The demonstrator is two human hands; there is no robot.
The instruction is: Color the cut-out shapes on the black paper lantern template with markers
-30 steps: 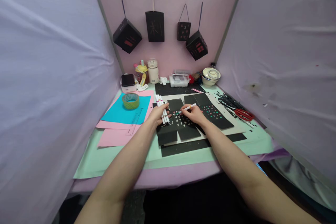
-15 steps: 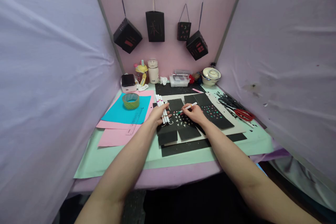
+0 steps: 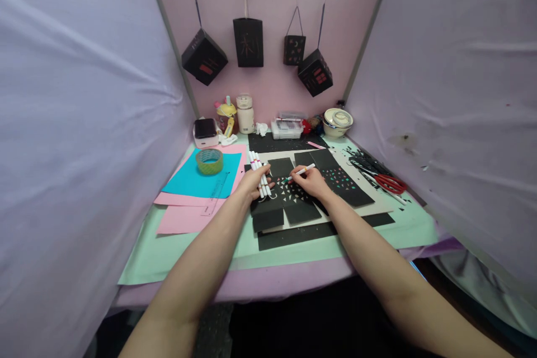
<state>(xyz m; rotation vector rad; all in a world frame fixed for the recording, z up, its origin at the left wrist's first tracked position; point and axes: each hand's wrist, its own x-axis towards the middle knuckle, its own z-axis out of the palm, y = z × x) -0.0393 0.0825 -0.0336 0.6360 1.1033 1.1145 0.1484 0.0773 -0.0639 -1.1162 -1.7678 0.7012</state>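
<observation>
On the black cut-out sheet [image 3: 302, 213], the right hand [image 3: 308, 180] has its grip closed round a marker [image 3: 305, 169] at the cut shapes, while at its left the left hand [image 3: 258, 180] grips a bunch of white markers [image 3: 259, 174].

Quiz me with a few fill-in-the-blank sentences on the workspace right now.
The ____ hand holds several white pens in a bundle.
The tape roll rests on the ____ paper.
The scissors have ____ handles.
Against the back wall hang ____ black boxes.

Missing words: left; blue; red; four.
</observation>
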